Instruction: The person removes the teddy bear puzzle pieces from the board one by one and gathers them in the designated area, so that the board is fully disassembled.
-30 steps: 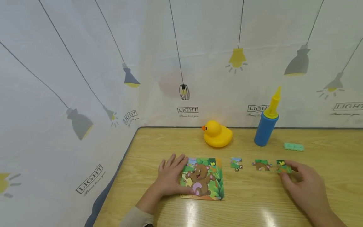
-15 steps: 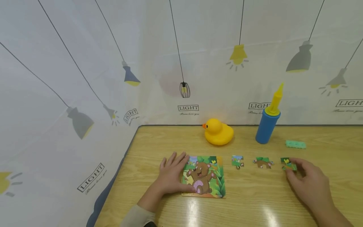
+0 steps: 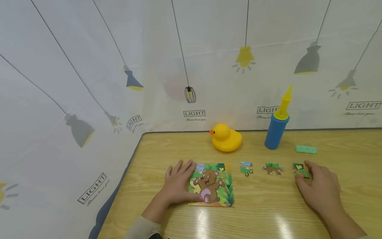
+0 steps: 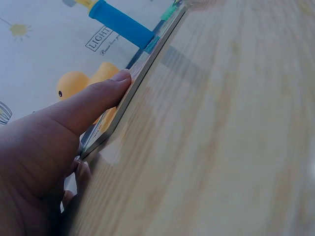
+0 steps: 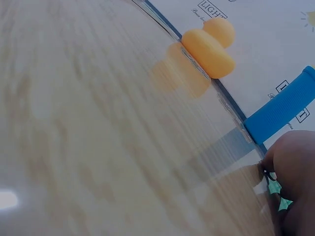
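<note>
A square bear jigsaw puzzle (image 3: 225, 191) lies flat on the wooden table. My left hand (image 3: 179, 189) rests on its left side with fingers spread, and the straight thumb (image 4: 106, 96) lies across its edge in the left wrist view. To the right, a row of three loose puzzle pieces lies on the table: a blue-green piece (image 3: 246, 167), a brown-and-green piece (image 3: 273, 166) and a green corner piece with a yellow patch (image 3: 299, 168). My right hand (image 3: 320, 187) pinches that last piece between thumb and index finger; its other fingers are partly hidden.
Behind the puzzle sits a yellow rubber duck (image 3: 226, 139). A blue hand pump (image 3: 277, 132) with a yellow nozzle stands by the wall, and a mint-green block (image 3: 306, 149) lies right of it. Printed cloth (image 3: 167, 59) covers the walls at the table's back and left.
My right hand has slid the green corner piece rightward, widening the gap to the brown-and-green piece. The left hand keeps its place on the puzzle. The head view has shifted slightly.
</note>
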Motion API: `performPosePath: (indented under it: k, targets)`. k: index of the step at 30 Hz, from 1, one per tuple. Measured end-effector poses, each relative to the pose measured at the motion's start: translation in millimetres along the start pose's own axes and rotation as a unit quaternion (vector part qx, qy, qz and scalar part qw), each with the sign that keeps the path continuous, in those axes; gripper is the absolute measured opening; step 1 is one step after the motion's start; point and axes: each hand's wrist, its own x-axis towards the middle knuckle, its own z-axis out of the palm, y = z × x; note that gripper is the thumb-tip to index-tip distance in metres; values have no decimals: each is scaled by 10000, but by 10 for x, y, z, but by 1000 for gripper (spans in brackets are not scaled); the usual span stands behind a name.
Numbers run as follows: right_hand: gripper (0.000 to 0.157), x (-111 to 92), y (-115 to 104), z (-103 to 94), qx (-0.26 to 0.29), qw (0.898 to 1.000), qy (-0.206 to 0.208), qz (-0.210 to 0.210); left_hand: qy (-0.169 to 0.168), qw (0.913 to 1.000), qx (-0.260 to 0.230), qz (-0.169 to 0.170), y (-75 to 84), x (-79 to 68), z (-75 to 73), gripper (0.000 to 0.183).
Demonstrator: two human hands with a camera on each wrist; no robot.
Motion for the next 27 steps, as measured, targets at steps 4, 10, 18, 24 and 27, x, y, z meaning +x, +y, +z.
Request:
performPosePath:
  k: [4, 10, 18, 24, 27]
  targets:
    - [57, 0, 1, 17, -90, 10000, -22, 29, 22, 10000, 7, 14, -8, -5, 4, 130]
    - [54, -25, -11, 32, -72, 9999, -16, 99, 40, 10000, 15, 41, -11, -5, 6, 129]
    - [49, -33, -26, -1, -51, 9998, -69, 172, 68, 9999, -54, 89, 21, -2, 1, 129]
    - [51, -13, -19, 11, 57, 9998, -47, 202, 81, 9998, -126, 89, 15, -6, 2, 130]
    - [54, -6, -20, 44, 122, 9998, 52, 150, 76, 9998, -149, 69, 8, -11, -5, 129]
